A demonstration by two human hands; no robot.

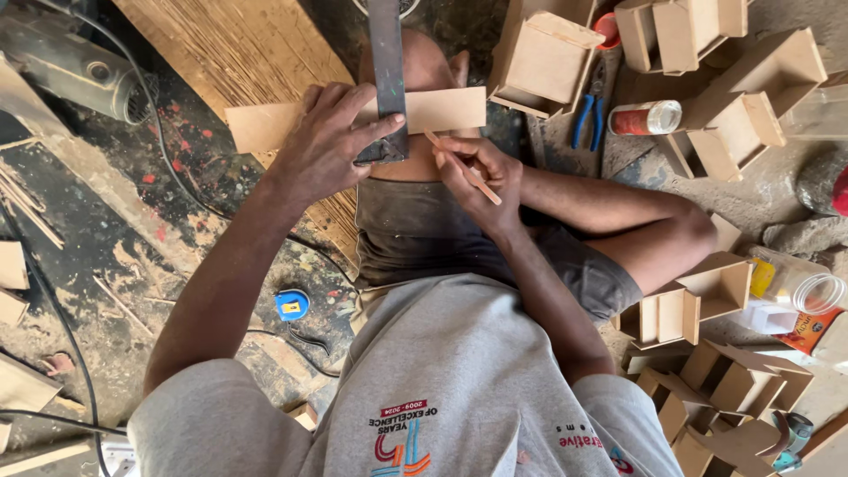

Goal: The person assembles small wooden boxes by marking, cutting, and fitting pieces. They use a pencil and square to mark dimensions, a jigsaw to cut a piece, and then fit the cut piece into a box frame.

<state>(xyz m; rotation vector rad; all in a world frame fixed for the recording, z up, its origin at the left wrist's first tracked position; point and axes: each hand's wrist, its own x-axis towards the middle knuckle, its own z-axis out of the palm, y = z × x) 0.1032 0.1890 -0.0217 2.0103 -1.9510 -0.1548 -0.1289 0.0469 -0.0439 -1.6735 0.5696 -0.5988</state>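
A square (pixel 387 79) is pinned across a strip (pixel 353 119) by the left hand (pixel 331 141), steadying it; a pencil (pixel 464 170) is gripped by the right hand (pixel 481 172) at four o'clock, its tip against the blade's edge.

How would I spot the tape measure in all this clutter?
Start at the person's left arm and look just inside its elbow, on the dark, paint-speckled floor. The tape measure lies there alone: small, round and bright blue with a yellow patch, unlike the tan wooden pieces around it.

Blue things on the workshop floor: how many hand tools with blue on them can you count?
2: a blue tape measure by the person's left arm, and blue-handled pliers beside the red can. Others may be hidden.
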